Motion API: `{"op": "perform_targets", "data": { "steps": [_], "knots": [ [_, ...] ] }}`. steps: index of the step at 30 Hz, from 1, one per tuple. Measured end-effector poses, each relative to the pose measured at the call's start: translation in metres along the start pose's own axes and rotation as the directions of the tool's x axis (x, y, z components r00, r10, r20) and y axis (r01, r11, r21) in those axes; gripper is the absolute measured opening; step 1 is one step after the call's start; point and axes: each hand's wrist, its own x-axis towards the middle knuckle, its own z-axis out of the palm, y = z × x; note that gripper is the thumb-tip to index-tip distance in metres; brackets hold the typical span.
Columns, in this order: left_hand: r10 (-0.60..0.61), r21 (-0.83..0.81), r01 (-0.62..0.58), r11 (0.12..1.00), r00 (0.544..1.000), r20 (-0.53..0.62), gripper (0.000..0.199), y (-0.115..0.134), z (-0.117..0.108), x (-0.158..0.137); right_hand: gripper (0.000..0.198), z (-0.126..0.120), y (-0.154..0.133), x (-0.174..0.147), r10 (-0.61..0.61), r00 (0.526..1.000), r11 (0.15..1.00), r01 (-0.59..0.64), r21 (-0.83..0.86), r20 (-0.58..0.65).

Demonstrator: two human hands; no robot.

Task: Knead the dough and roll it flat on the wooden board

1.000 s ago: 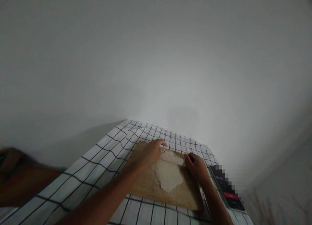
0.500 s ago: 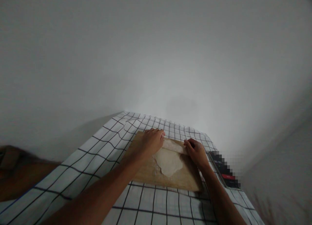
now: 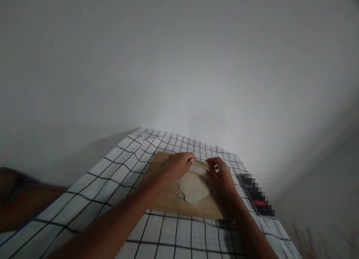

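A flat, pale sheet of dough (image 3: 193, 190) lies on a wooden board (image 3: 161, 203), its far edge folded over into a thick strip. My left hand (image 3: 182, 162) is at the far left end of that strip, fingers curled and closed on the dough. At the far right end, my right hand (image 3: 221, 173) has thumb and fingers bent together in a pinch at the dough's edge. The fingertips of both hands are small and partly hidden in this view.
A white cloth with black grid lines (image 3: 175, 233) covers the table. To the right of the board lies a phone (image 3: 256, 195), partly pixelated. A bare limb with dark fabric (image 3: 30, 203) shows at the left edge. A pale wall (image 3: 179, 64) rises behind.
My left hand has shifted slightly right along the far edge. My right hand has moved left, closer to it, and the folded strip between them looks shorter.
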Motion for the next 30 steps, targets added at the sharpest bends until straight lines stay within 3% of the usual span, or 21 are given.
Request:
{"op": "perform_targets", "data": {
  "steps": [2,7,16,22,24,26,28,30],
  "knots": [
    [0.000,0.014,0.000,1.000,1.000,-0.005,0.028,0.000,0.000,0.000,0.026,-0.004,-0.006,0.000,-0.117,0.993,0.993,0.116,-0.014,-0.021],
    [-0.021,0.039,0.022,0.999,1.000,-0.018,0.027,-0.001,0.003,0.000,0.033,0.000,-0.017,-0.003,-0.275,0.950,0.959,0.262,0.107,0.147],
    [-0.014,0.073,0.015,0.997,1.000,-0.008,0.027,-0.004,0.008,0.002,0.041,0.007,-0.017,-0.002,-0.292,0.939,0.951,0.264,0.160,0.185],
    [-0.023,0.093,0.024,0.995,1.000,-0.010,0.028,-0.004,0.008,0.002,0.026,0.011,-0.013,-0.002,-0.302,0.928,0.953,0.288,0.098,0.219],
    [-0.023,0.093,0.024,0.995,1.000,-0.015,0.029,-0.005,0.009,0.002,0.026,0.011,-0.010,-0.003,-0.267,0.942,0.960,0.243,0.138,0.204],
    [-0.012,0.084,0.014,0.996,1.000,-0.024,0.028,-0.008,0.010,0.002,0.025,0.009,-0.004,-0.003,-0.156,0.971,0.981,0.130,0.147,0.180],
    [0.011,0.069,-0.009,0.998,0.999,-0.034,0.027,-0.010,0.010,0.002,0.025,0.007,0.003,-0.002,-0.031,0.989,0.996,0.017,0.092,0.144],
    [0.028,0.057,-0.026,0.998,0.998,-0.047,0.026,-0.012,0.011,0.002,0.025,0.004,0.009,-0.001,0.018,0.993,0.999,-0.022,0.035,0.117]
  ]
}}
